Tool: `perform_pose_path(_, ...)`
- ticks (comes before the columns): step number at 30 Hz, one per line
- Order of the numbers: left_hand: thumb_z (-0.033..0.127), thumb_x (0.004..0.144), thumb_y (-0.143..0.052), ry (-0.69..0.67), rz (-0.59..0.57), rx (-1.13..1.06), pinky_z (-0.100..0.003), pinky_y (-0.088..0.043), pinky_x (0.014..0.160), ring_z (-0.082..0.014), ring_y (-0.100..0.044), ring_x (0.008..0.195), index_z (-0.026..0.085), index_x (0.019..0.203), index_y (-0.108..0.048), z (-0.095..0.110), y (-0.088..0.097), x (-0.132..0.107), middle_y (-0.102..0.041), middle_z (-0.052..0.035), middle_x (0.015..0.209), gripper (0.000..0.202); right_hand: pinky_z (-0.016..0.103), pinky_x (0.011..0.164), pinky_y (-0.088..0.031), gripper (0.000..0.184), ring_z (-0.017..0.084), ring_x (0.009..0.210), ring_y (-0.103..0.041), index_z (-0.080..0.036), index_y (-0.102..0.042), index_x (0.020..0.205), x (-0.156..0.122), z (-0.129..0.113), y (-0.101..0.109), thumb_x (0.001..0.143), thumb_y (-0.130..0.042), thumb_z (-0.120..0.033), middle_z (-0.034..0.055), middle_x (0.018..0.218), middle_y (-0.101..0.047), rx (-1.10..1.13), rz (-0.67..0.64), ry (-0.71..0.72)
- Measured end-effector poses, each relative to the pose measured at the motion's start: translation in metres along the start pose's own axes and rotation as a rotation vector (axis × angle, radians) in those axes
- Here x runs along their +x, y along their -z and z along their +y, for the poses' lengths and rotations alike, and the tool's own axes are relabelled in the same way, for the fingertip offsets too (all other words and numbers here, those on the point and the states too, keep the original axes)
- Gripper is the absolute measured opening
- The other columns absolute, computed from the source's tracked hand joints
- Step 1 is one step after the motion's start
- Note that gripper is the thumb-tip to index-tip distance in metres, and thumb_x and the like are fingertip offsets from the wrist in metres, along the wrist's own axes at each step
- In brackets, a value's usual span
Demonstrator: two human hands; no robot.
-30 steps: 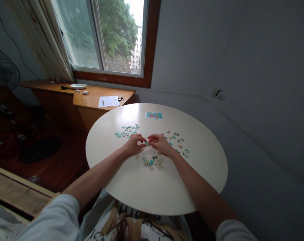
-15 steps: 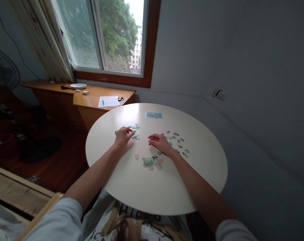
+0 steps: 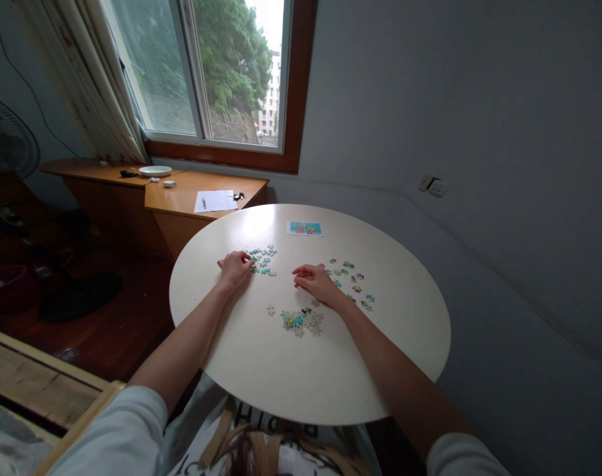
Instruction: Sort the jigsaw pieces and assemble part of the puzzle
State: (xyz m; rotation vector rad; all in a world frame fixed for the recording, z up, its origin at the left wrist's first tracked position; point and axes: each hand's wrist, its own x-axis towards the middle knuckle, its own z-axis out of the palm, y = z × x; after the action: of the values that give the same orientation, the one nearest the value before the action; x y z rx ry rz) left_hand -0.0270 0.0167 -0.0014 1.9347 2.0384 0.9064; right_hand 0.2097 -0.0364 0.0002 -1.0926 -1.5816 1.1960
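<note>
On the round cream table [image 3: 301, 383] lie loose jigsaw pieces in three groups. My left hand [image 3: 235, 267] rests at the left edge of the teal piece pile [image 3: 262, 260], fingers curled and touching those pieces. My right hand [image 3: 317, 283] lies on the table between the mixed-colour pieces [image 3: 353, 283] on the right and the joined cluster of pieces [image 3: 301, 320] nearer me; its fingers are curled with the tips pressed down, and what lies under them is hidden. A single pale piece [image 3: 270, 309] sits alone. A small reference picture [image 3: 305, 229] lies at the far side.
A wooden desk [image 3: 182, 198] under the window holds a sheet of paper with a pen [image 3: 215, 200], keys and a white plate [image 3: 155, 170]. A standing fan [image 3: 8, 149] is at the left. A wall socket [image 3: 434, 186] is at the right.
My left hand left the right hand in the middle and moved left to the teal pile, then a little further left. My right hand stayed almost still.
</note>
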Motion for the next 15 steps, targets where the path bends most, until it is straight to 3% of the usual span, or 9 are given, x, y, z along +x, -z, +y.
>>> perform_pose_path(5, 0.043, 0.079, -0.055, 0.028, 0.052, 0.023, -0.042, -0.031, 0.082, -0.0289, -0.057, 0.093, 0.021, 0.08, -0.069, -0.003, 0.004, 0.004, -0.069, -0.008, 0.088, 0.026, 0.024, 0.063, -0.05, 0.02, 0.012, 0.065, -0.062, -0.016, -0.063, 0.084, 0.001, 0.001, 0.0, 0.068, -0.068, -0.026, 0.0001, 0.071, -0.062, -0.009, 0.003, -0.001)
perform_pose_path(10, 0.033, 0.079, -0.057, 0.151, 0.129, 0.054, -0.045, -0.03, 0.085, -0.0318, -0.053, 0.102, 0.022, 0.085, -0.068, -0.02, 0.013, 0.015, -0.069, -0.0088, 0.093, 0.016, 0.026, 0.064, -0.05, 0.02, 0.012, 0.065, -0.062, -0.016, -0.063, 0.085, 0.001, 0.004, 0.002, 0.068, -0.067, -0.026, 0.0004, 0.072, -0.062, -0.006, -0.005, -0.003)
perform_pose_path(15, 0.031, 0.076, -0.06, 0.223, 0.124, 0.059, -0.049, -0.029, 0.087, -0.0348, -0.051, 0.105, 0.022, 0.082, -0.067, -0.03, 0.015, 0.021, -0.069, -0.0103, 0.094, 0.013, 0.025, 0.065, -0.049, 0.019, 0.012, 0.066, -0.062, -0.016, -0.063, 0.085, 0.001, 0.003, 0.003, 0.068, -0.066, -0.025, 0.0001, 0.071, -0.061, 0.005, -0.013, -0.012)
